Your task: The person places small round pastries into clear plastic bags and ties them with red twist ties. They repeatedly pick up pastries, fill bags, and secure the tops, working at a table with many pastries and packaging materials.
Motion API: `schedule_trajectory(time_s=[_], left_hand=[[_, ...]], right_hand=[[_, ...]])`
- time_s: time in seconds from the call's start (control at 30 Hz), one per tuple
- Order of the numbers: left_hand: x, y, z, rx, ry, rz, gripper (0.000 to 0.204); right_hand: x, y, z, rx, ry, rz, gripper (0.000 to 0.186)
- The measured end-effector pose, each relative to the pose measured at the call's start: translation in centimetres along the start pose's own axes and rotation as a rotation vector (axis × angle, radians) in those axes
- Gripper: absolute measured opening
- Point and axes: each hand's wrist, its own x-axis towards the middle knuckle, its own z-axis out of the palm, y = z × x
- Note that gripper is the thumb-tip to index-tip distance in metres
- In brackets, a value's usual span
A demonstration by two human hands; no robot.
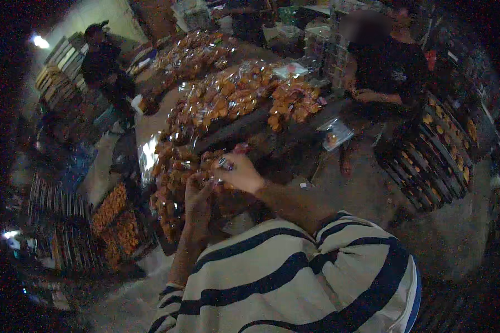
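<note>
My left hand [196, 197] and my right hand [240, 173] meet close together over the near edge of a heap of brown baked goods in clear plastic bags [175, 166]. The left fingers are pinched together, and what lies between them is too dark and small to make out. Curled fingers close my right hand too; a small shiny white-and-dark piece [224, 163] shows at them, its kind unclear. Bagged goods lie right beside and beyond both hands. The picture is dim and grainy.
More bagged goods [222, 100] cover the long table. One person [103, 61] stands at the far left, another [383, 72] at the far right. Racks with trays of baked goods stand at right [428, 150] and left [116, 219]. A clear packet [334, 135] lies right of the table.
</note>
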Motion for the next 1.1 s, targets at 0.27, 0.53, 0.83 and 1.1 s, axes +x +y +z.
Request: schedule_trajectory(time_s=[0.27,0.53,0.83,1.1], left_hand=[[1.0,-0.3,-1.8,0.274,0.106,0.083,0.052],[6.4,-1.1,-4.7,0.624,-0.084,-0.261,0.030],[10.2,-5.6,-9.4,0.101,0.263,-0.361,0.026],[10.2,-3.1,-8.7,0.434,0.088,-0.248,0.035]], right_hand=[[1.0,2.9,-0.5,-0.690,-0.492,-0.228,0.028],[7.3,15.2,-1.8,-0.205,-0.646,0.079,0.027],[12.7,28.6,-4.3,-1.216,-0.471,0.199,0.025],[13.7,19.8,-1.1,-0.318,-0.517,0.257,0.030]])
